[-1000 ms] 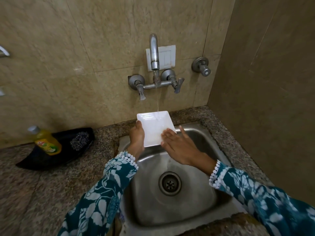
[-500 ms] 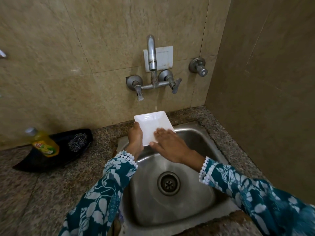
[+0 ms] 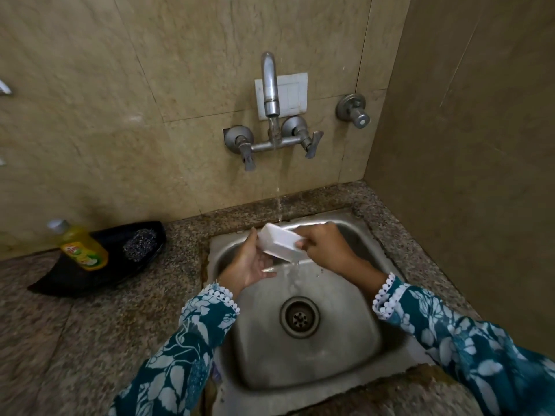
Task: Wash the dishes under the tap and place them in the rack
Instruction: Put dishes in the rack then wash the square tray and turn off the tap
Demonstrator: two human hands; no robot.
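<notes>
A small white square plate (image 3: pixel 279 244) is tilted steeply over the steel sink (image 3: pixel 303 364), and water spills off its lower edge. My right hand (image 3: pixel 326 249) grips the plate's right edge. My left hand (image 3: pixel 250 264) is palm up beneath the plate's left side, its thumb against the plate's edge. A thin stream falls from the wall tap (image 3: pixel 270 94) onto the plate's far corner. No rack is in view.
A black curved tray (image 3: pixel 75 274) on the granite counter at the left holds a yellow dish-soap bottle (image 3: pixel 81 249) and a steel scrubber (image 3: pixel 139 244). The drain (image 3: pixel 299 317) is in the sink's middle. A tiled wall stands close on the right.
The plate has gone from nearly flat under the stream to steeply tilted, pouring its water off. My right hand moved from rubbing its face to gripping its right edge. My left hand turned palm up.
</notes>
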